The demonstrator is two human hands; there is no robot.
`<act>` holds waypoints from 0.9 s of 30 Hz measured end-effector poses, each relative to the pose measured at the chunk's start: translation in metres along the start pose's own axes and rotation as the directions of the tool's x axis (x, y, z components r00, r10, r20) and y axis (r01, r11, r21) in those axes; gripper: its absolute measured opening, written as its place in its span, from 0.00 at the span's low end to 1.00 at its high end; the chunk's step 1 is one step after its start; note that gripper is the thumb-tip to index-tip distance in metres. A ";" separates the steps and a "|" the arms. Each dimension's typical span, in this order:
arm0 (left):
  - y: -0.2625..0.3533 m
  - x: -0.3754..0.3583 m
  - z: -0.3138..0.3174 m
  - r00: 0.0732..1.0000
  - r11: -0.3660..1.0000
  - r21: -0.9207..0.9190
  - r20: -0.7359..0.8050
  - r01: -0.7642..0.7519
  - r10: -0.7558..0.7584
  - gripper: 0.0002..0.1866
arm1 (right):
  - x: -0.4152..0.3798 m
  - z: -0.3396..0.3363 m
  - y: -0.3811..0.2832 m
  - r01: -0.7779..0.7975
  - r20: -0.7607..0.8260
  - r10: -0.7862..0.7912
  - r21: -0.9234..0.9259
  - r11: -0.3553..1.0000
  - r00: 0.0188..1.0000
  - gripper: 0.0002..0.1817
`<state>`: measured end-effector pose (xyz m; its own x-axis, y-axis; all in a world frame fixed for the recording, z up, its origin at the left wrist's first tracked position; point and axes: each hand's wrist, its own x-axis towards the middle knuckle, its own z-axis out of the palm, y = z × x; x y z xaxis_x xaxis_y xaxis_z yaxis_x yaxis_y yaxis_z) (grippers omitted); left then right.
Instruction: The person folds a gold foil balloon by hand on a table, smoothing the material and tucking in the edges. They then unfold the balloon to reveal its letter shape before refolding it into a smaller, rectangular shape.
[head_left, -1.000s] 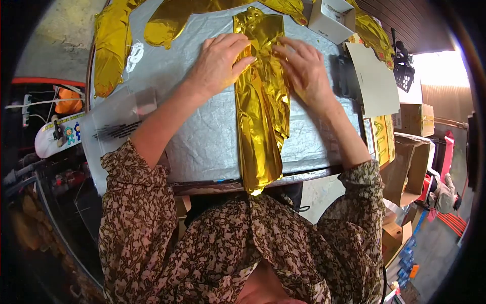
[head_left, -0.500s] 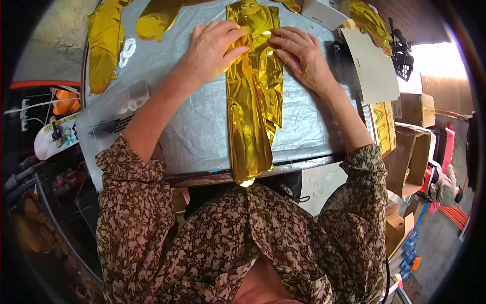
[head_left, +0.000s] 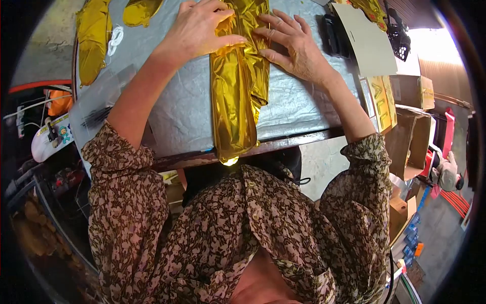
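A flat, uninflated gold foil balloon (head_left: pixel 233 101) lies lengthwise on the table. Its crinkled layers are folded over one another, and its lower end hangs past the front edge. My left hand (head_left: pixel 200 30) grips the balloon's left side, with foil bunched between the curled fingers and the outstretched thumb. On the opposite side, my right hand (head_left: pixel 296 48) rests with fingers apart, their tips touching the right edge of the foil. The balloon's far end runs out of view at the top.
More gold foil balloons (head_left: pixel 93 43) lie at the upper left beside a coil of white string (head_left: pixel 115 40). A clear plastic bag (head_left: pixel 109 93) is near my left forearm. On the right are a grey card sheet (head_left: pixel 367 43), a black object (head_left: pixel 334 35) and cardboard boxes (head_left: pixel 405 142).
The view has shifted, so the table and balloon sit higher and further left. My left thumb has stretched across the foil, and my right fingers have spread wider.
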<state>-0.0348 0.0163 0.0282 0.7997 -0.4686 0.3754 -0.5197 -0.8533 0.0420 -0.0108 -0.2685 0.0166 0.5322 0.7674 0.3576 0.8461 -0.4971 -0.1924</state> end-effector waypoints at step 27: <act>-0.005 -0.018 0.019 0.985 0.989 -0.145 -0.164 0.027 -0.051 0.37 | -0.014 0.001 -0.041 -0.076 0.114 0.094 -0.155 0.985 0.989 0.30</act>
<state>-0.0411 0.0246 0.0038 0.7652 -0.3808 0.5191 -0.5358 -0.8237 0.1856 -0.0528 -0.2583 0.0184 0.6096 0.7582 0.2314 0.7882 -0.6107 -0.0756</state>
